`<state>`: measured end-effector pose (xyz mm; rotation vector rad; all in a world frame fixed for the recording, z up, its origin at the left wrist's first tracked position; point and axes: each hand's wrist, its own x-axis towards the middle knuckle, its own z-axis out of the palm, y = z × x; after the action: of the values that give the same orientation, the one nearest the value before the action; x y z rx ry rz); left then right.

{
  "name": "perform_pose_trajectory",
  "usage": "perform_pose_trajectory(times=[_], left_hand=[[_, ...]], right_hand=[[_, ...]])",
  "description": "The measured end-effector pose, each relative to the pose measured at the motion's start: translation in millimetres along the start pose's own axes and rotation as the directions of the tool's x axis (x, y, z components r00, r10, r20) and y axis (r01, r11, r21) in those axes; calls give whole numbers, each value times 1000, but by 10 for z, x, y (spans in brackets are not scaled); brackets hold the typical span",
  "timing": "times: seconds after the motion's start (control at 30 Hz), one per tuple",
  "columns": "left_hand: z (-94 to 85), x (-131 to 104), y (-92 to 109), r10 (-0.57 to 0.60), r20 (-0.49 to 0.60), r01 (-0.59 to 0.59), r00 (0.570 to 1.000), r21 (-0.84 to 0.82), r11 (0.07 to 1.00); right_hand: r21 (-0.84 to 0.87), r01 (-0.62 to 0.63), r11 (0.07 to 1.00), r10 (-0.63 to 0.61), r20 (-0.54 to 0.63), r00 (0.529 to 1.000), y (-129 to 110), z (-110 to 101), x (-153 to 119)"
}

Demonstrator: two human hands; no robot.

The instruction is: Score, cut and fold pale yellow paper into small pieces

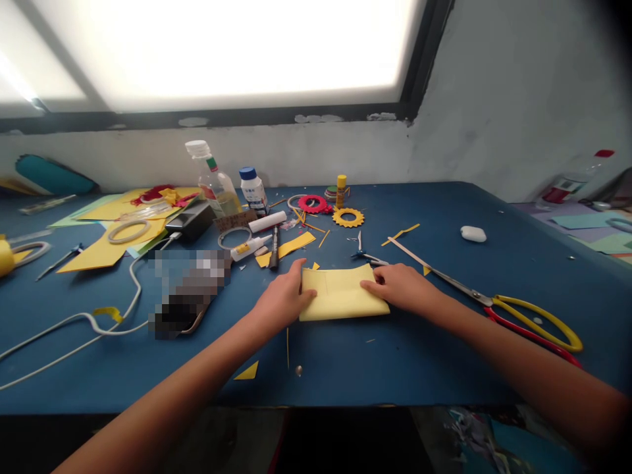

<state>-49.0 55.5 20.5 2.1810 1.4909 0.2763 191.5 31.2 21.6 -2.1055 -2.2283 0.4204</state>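
A folded yellow sheet [343, 299] lies on the blue table at the middle, between both hands. My left hand [286, 291] grips its left edge, thumb on top and fingers partly hidden behind it. At the right edge, my right hand [397, 286] pinches the sheet with the thumb over the upper face. A faint crease shows on the sheet's upper left part. Just behind the sheet, near my right hand, is a small dark blue and silver tool [368, 257]. A yellow paper strip [296, 245] lies beyond my left hand.
Scissors [486, 301] with red and yellow handles lie right, partly behind the right forearm. A phone [192, 293] and white cables [135, 283] are left. Behind are bottles [254, 191], a glue tube [251, 247], a marker [274, 249], yellow [358, 212] and red cut-out rings [302, 205].
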Motion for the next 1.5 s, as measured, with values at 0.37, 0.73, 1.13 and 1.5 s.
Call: perform_pose_trajectory(times=[0.37, 0.73, 1.13, 1.5], left_hand=[[-8, -24, -50, 46, -5, -46, 999, 105, 993], [87, -82, -148, 227, -53, -188, 972, 399, 898], [105, -73, -213, 257, -61, -214, 964, 391, 895], [-99, 66, -49, 596, 233, -631, 769, 126, 765]], right_hand=[[83, 58, 995, -51, -92, 994, 121, 84, -36], [-119, 190, 975, -215, -255, 943, 204, 235, -193], [-98, 192, 977, -210, -242, 947, 241, 248, -175], [-80, 134, 988, -146, -175, 974, 234, 244, -152]])
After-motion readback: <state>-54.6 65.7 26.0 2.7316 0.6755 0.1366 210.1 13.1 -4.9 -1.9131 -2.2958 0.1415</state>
